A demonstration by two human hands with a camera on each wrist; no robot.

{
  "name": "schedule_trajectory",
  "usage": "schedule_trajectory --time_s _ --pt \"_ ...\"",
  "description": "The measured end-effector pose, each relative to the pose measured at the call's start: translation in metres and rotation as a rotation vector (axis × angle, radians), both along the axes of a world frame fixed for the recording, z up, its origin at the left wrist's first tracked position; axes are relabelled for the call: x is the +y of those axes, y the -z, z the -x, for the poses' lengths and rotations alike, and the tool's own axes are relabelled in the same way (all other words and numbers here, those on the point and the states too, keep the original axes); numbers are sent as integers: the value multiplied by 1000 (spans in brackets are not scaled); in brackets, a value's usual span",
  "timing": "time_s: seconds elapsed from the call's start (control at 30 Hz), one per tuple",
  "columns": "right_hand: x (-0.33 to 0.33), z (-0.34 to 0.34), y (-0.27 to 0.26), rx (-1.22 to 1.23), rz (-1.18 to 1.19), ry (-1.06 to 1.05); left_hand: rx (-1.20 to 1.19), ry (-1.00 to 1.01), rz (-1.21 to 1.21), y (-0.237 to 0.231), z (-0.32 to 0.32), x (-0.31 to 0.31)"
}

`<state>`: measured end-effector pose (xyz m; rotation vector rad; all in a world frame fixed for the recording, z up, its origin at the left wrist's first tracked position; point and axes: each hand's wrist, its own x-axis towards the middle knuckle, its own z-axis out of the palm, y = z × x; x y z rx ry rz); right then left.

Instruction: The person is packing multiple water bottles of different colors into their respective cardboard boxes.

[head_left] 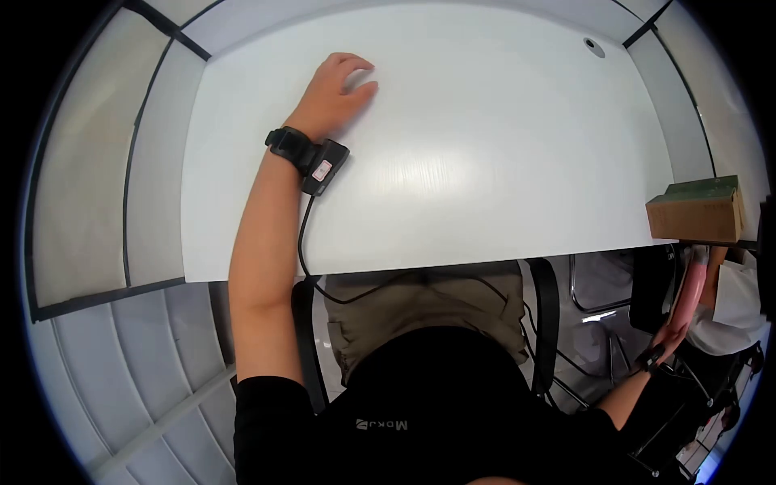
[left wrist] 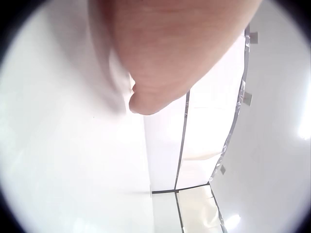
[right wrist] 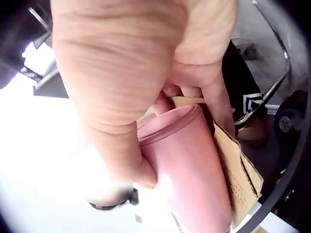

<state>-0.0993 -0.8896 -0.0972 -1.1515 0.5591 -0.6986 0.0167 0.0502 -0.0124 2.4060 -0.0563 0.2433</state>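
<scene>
My left hand (head_left: 333,93) rests near the far left of the white table (head_left: 485,162), thumb and fingers loosely curved with nothing between them. In the left wrist view, part of that hand (left wrist: 170,53) fills the upper middle, over the pale tabletop. Low at the right, beyond the table's front edge, my right hand (head_left: 669,335) grips a long pink bottle (head_left: 689,293). From the right wrist, the thumb lies along one side of the pink bottle (right wrist: 189,170) near its rimmed end, and the other fingers are partly hidden behind it. Brown cardboard (right wrist: 235,170) stands right beside the bottle.
A brown and green cardboard box (head_left: 693,214) sits at the table's right front corner. Low panels (head_left: 158,162) border the table. Another person in white (head_left: 735,299) is close by at the right. A cable (head_left: 303,234) runs from my left wrist camera.
</scene>
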Motion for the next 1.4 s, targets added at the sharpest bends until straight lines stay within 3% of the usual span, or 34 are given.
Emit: schedule_trajectory --time_s 0.1,0.2,0.23,0.27,0.3,0.37,0.47,0.53,0.63,0.67,0.8,0.83,0.87,0.97,1.07,1.2,1.3,1.4 --pt "-11 59 62 -70 669 169 -50 3 -64 3 -1 0" --pt "19 82 46 -369 237 67 -67 -14 -75 6 -1 1" --pt "26 90 34 -523 59 -68 -61 -12 -49 5 -1 1" --pt "53 98 10 -765 -557 -374 -56 -6 -24 5 0 0" --pt "48 96 6 -792 -568 -522 -47 -10 -8 6 2 -1" --pt "88 82 -36 -721 -487 -651 -45 -5 22 5 0 -2" --pt "172 35 -90 -628 -391 -770 100 28 308 -11 6 -30" --pt "225 -6 -104 -613 -504 -888 95 204 251 -13 9 -46" --pt "329 -47 -100 -465 -263 -787 167 351 336 -21 15 -67" --pt "372 -58 -100 -431 -216 -842 151 406 351 -21 16 -69" --pt "518 -90 -115 -210 -14 -1148 247 450 732 -45 38 -74" --pt "544 -95 -118 -143 17 -1212 291 530 729 -51 35 -65" --pt "564 -100 -120 -75 49 -1277 211 460 904 -45 34 -64" --pt "603 -118 -116 78 -279 -1403 -22 264 1314 -27 26 -76" --pt "636 -124 -134 232 -102 -1743 -117 168 1456 -43 17 -67" --pt "672 -129 -142 296 166 -2063 123 267 1728 -44 17 -56" --pt "692 -130 -138 235 92 -2046 118 257 1648 -37 11 -50" --pt "698 -132 -145 237 185 -2031 47 171 1549 -43 14 -46"
